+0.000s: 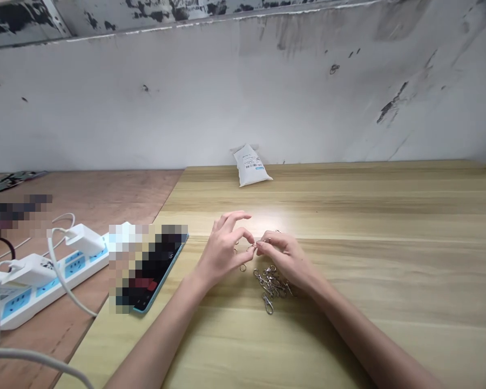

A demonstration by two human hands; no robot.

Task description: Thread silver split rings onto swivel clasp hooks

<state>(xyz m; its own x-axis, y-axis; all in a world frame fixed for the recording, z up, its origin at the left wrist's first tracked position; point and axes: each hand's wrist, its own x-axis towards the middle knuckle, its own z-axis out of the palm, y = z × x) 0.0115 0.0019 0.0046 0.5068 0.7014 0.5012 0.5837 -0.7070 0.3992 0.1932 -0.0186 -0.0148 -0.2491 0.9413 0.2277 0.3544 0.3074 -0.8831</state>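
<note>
Over the middle of the wooden table, my left hand (222, 243) pinches a small metal split ring (251, 248) between thumb and index finger, its other fingers raised. Fingertip to fingertip with it, my right hand (285, 254) is closed on a small metal piece that looks like a swivel clasp; the fingers cover most of it. Just below the right hand lies a pile of metal swivel clasps (270, 282), with one clasp (268, 304) at its near edge. A loose ring (243, 267) rests under the left hand, and more rings show partly behind its fingers.
A phone (154, 275), partly pixelated, lies left of my left forearm. Beyond it, a white power strip (60, 281) with plugged-in chargers and cables sits on a lower brown surface. A white labelled packet (251, 167) stands at the back against the wall.
</note>
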